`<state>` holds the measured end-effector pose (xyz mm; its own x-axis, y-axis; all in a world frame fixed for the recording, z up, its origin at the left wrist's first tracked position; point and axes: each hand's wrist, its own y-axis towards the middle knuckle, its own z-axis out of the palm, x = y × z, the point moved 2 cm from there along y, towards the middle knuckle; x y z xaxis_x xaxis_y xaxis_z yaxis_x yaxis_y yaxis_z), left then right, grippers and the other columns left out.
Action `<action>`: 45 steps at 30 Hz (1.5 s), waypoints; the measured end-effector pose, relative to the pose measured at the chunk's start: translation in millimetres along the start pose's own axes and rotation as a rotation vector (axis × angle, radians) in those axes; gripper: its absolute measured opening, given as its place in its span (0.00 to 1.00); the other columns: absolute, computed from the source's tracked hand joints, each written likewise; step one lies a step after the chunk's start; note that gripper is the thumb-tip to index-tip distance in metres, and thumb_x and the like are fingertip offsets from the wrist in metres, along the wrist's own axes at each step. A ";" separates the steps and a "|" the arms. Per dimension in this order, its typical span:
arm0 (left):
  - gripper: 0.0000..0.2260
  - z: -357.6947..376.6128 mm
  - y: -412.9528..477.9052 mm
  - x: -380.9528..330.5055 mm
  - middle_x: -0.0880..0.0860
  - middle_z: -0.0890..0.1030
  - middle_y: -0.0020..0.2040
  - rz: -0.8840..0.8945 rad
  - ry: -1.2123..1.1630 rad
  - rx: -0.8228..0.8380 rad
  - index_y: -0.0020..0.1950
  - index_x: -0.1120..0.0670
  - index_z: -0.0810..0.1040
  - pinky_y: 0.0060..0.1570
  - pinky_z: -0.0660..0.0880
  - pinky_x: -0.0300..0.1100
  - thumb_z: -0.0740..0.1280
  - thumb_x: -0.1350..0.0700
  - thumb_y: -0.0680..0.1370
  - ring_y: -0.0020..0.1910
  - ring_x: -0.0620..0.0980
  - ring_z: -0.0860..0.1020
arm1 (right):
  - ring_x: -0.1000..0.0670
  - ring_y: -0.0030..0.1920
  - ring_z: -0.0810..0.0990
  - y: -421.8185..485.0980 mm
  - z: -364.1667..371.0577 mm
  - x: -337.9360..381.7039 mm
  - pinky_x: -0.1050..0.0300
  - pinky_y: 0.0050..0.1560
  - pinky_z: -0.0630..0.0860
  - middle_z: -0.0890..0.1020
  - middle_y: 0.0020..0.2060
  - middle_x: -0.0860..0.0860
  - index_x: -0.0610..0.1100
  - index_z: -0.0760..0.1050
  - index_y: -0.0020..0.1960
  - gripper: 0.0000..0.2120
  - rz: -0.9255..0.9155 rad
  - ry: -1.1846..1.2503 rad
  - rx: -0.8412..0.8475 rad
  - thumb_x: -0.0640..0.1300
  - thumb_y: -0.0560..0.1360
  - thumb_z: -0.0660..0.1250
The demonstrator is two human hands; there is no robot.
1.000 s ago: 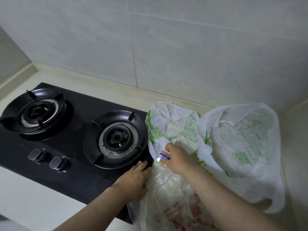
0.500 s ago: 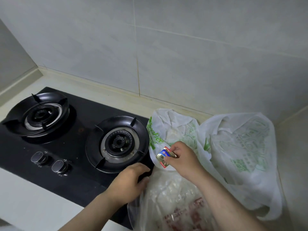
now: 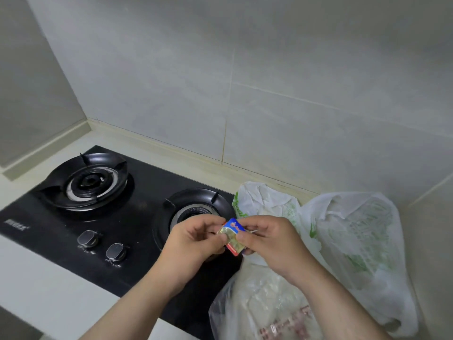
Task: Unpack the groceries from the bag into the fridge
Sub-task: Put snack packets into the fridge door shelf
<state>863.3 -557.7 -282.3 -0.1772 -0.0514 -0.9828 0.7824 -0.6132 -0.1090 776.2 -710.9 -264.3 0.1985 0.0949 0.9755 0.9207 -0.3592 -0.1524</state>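
Observation:
A small gold foil packet [image 3: 232, 235] with a blue and red label is held up over the stove's right edge. My right hand [image 3: 272, 244] pinches it from the right, and my left hand [image 3: 193, 244] pinches its left edge with curled fingers. Behind and to the right, a white grocery bag [image 3: 355, 241] with green print lies slumped on the counter. In front of it is a clear plastic bag [image 3: 264, 312] with pale contents and red print. The fridge is out of view.
A black two-burner gas hob [image 3: 98, 217] with two knobs [image 3: 101, 245] fills the counter's left half. A grey tiled wall [image 3: 245, 94] stands close behind. Pale countertop [image 3: 36, 285] runs along the near left edge.
My left hand left the clear bag and rose to meet the packet. My right hand lifted the packet up and left, away from the white bag. The camera tilted upward.

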 end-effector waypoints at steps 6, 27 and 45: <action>0.18 -49.0 -29.2 -25.7 0.57 0.85 0.49 0.069 -0.008 0.034 0.57 0.54 0.82 0.41 0.80 0.42 0.71 0.63 0.67 0.42 0.57 0.79 | 0.51 0.36 0.83 -4.9 55.9 31.2 0.58 0.37 0.78 0.86 0.38 0.47 0.48 0.83 0.43 0.08 -0.064 -0.035 0.010 0.36 0.75 0.70; 0.12 -288.9 -194.6 -99.1 0.56 0.85 0.47 0.222 -0.045 -0.545 0.47 0.51 0.84 0.42 0.81 0.43 0.71 0.63 0.67 0.42 0.55 0.82 | 0.49 0.45 0.86 -2.6 337.8 127.1 0.62 0.39 0.79 0.87 0.42 0.48 0.43 0.82 0.48 0.08 -0.238 0.018 0.491 0.32 0.73 0.72; 0.11 -293.9 -353.6 -97.5 0.60 0.84 0.44 0.277 -0.056 -1.204 0.46 0.51 0.86 0.42 0.81 0.47 0.72 0.61 0.66 0.40 0.55 0.81 | 0.50 0.46 0.85 -70.4 460.9 137.1 0.58 0.41 0.81 0.86 0.42 0.52 0.50 0.83 0.46 0.09 -0.317 -0.006 1.038 0.37 0.71 0.75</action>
<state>779.4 -104.2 -191.7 0.0799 -0.1155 -0.9901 0.8429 0.5380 0.0053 893.4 -244.7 -193.0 -0.0991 0.0506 0.9938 0.7646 0.6430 0.0435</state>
